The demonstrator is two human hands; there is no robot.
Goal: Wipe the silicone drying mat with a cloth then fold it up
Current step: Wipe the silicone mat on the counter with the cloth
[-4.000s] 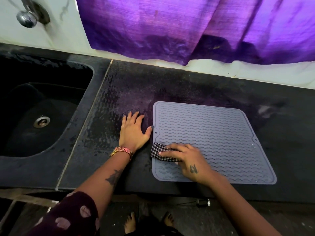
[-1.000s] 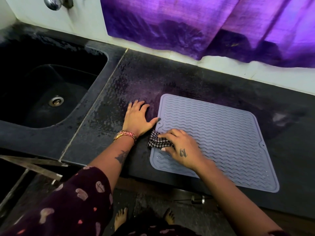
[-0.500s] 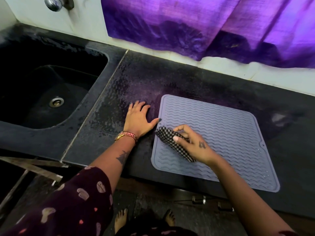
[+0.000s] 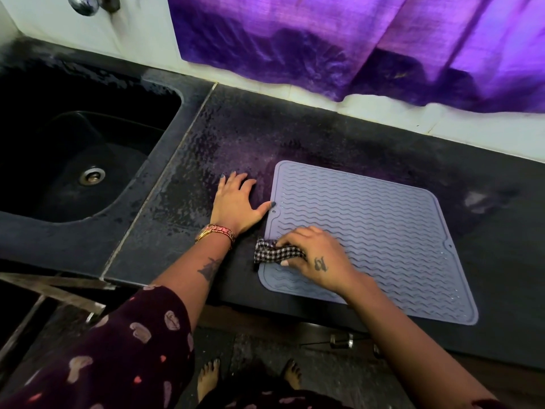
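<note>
black counter (image 4: 295, 137) | sink (image 4: 73, 160) | purple curtain (image 4: 324, 39) | white wall (image 4: 141, 33)

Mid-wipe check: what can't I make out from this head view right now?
- Part of the black-and-white checked cloth: covered by the right hand.
- Grey wavy-ribbed silicone drying mat: whether it is clean or wet is too fine to tell; its underside is hidden.
- Chrome tap: cut off by the top edge.
- Left hand lies flat on the black countertop; how hard it presses is unclear.
</note>
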